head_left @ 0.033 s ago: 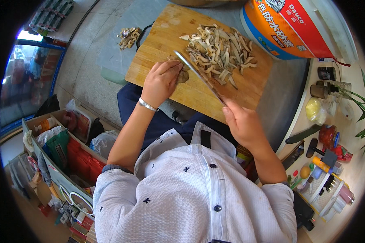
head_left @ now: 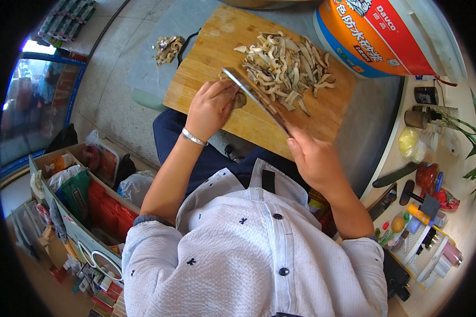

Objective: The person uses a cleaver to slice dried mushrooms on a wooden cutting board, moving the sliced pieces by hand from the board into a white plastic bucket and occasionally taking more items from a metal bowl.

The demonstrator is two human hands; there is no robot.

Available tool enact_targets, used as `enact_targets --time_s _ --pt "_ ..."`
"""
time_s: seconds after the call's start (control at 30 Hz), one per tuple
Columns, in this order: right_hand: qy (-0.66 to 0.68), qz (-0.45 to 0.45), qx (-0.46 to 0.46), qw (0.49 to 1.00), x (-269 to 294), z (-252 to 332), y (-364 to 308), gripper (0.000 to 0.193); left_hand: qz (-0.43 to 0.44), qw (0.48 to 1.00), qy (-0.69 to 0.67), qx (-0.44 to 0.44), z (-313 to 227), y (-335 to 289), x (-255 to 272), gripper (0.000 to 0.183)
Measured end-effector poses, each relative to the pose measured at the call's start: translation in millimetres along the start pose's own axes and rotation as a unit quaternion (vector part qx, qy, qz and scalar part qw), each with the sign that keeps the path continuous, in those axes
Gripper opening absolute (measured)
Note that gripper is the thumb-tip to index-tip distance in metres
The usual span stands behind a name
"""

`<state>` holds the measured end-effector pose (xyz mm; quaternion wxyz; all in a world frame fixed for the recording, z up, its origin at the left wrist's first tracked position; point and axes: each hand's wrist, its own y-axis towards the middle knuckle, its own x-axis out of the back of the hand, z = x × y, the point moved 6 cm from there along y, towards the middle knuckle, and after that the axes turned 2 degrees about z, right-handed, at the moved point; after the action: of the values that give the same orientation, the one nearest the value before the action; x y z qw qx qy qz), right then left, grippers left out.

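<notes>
A wooden cutting board (head_left: 201, 66) lies in front of me with a heap of sliced mushrooms (head_left: 288, 63) on its far right part. My left hand (head_left: 211, 108), a silver bangle at its wrist, is closed with bent fingers over a brownish mushroom (head_left: 240, 100) near the board's left side; most of that piece is hidden under the fingers. In my right hand (head_left: 316, 158) is the handle of a kitchen knife (head_left: 258, 99). Its blade points up and left, tilted, right beside the left fingertips and between the mushroom and the heap.
A large plastic bucket (head_left: 322, 26) stands beyond the board at the right. Left of the board is a small pile of mushroom scraps (head_left: 168, 49). Jars, a cucumber (head_left: 395, 175) and small tools crowd the counter at right. A divided box (head_left: 90, 185) of bags stands at left.
The knife has turned and lifted slightly, so more of its blade face shows and its tip sits a little farther left. My left hand stays on the mushroom.
</notes>
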<state>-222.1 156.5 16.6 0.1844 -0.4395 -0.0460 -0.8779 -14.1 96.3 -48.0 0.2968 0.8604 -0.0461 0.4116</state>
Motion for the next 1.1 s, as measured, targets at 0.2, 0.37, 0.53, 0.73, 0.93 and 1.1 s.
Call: enact_targets --time_s 0.2,0.37,0.53,0.73,0.93,1.1 --pt "-0.111 0.025 0.056 0.992 -9.8 13.6 11.9 0.032 0.020 0.998 0.060 0.017 -0.4 -7.4 -9.6 0.021" --pt "-0.150 0.076 0.017 0.986 -14.5 18.3 17.6 0.031 0.013 0.999 0.049 -0.006 -2.1 -2.1 -6.1 0.019" --pt "-0.061 0.032 0.010 0.998 -14.4 4.4 33.5 0.030 0.012 0.999 0.026 0.022 1.4 -1.1 -6.6 0.019" --pt "-0.063 0.032 0.042 0.997 2.5 12.6 22.5 0.029 0.007 0.999 0.021 0.028 1.7 -0.9 -5.6 0.023" --pt "-0.038 0.042 0.013 0.998 -7.7 1.1 37.7 0.030 0.008 0.999 -0.001 0.032 3.8 -2.8 -5.1 0.024" --pt "-0.033 0.030 0.037 0.998 7.4 8.2 30.9 0.030 -0.007 1.000 0.001 0.020 4.3 -1.1 -5.4 0.026"
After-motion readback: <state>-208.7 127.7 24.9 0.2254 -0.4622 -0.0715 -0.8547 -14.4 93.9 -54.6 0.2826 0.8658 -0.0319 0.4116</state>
